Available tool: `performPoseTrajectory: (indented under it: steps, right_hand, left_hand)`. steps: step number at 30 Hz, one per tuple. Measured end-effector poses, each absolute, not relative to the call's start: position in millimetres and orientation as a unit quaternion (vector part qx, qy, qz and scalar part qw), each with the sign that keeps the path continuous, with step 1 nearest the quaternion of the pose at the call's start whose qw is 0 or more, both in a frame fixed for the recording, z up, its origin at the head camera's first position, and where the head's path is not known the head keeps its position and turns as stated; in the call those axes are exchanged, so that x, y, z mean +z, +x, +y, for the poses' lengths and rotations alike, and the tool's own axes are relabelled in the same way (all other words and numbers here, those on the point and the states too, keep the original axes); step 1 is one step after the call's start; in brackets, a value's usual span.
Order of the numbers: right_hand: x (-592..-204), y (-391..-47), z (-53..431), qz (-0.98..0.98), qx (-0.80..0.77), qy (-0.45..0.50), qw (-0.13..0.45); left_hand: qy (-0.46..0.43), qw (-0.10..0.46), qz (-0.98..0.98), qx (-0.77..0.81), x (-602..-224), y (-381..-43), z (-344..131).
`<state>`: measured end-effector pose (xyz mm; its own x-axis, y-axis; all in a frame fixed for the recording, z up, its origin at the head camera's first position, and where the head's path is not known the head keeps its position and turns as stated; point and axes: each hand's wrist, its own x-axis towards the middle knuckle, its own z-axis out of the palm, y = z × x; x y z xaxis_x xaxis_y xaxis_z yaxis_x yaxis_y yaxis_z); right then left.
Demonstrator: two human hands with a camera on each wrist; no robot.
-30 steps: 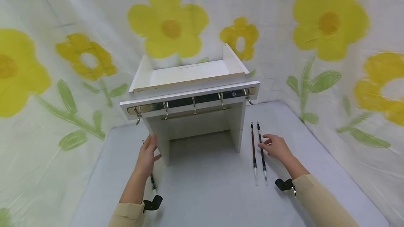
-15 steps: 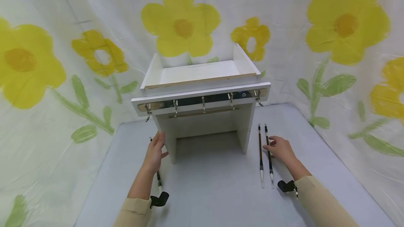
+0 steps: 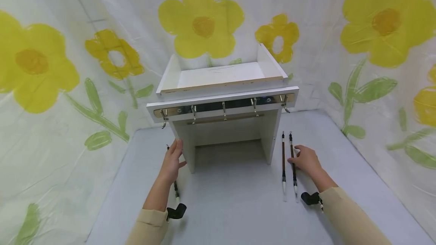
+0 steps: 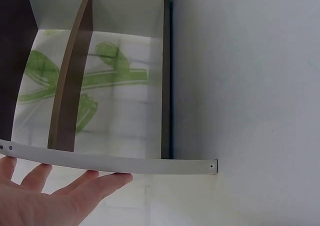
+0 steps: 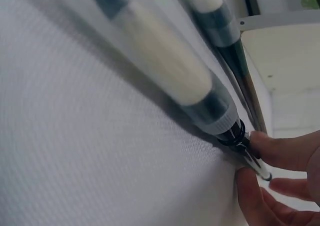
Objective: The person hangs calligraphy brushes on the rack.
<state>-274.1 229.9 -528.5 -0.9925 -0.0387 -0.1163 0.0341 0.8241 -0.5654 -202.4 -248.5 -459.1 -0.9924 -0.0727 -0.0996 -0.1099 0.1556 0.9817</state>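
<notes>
A white shelf unit (image 3: pixel 226 131) with a strip of metal hooks stands on the table. My left hand (image 3: pixel 172 162) touches its left side panel; in the left wrist view the straight fingertips (image 4: pixel 120 178) lie along the panel's outer side. To the right of the unit, two writing brushes with dark brown handles and clear caps lie side by side. My right hand (image 3: pixel 306 160) pinches the outer brush (image 3: pixel 294 177) by its handle, thumb on one side and fingers on the other. The inner brush (image 3: pixel 283 162) lies parallel, nearer the unit.
Another brush (image 3: pixel 176 190) lies left of the unit, partly hidden behind my left hand. The unit's top tray (image 3: pixel 221 75) has raised sides, and its hooks (image 3: pixel 224 112) jut out in front. A white curtain (image 3: pixel 143 22) painted with yellow flowers surrounds the pale table (image 3: pixel 235 207).
The head view has turned slightly left, so everything appears further right in it. My left hand stays at the panel and my right hand at the outer brush, with little movement.
</notes>
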Motion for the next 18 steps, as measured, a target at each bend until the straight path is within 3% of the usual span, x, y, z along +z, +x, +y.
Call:
performPoseTrajectory:
  steps: [18]
  right_hand:
    - [-518.9, -272.4, 229.7, 0.943, -0.321, 0.016, 0.085]
  left_hand:
    - [-0.056, 0.012, 0.764, 0.642, -457.3, -200.8, -248.4]
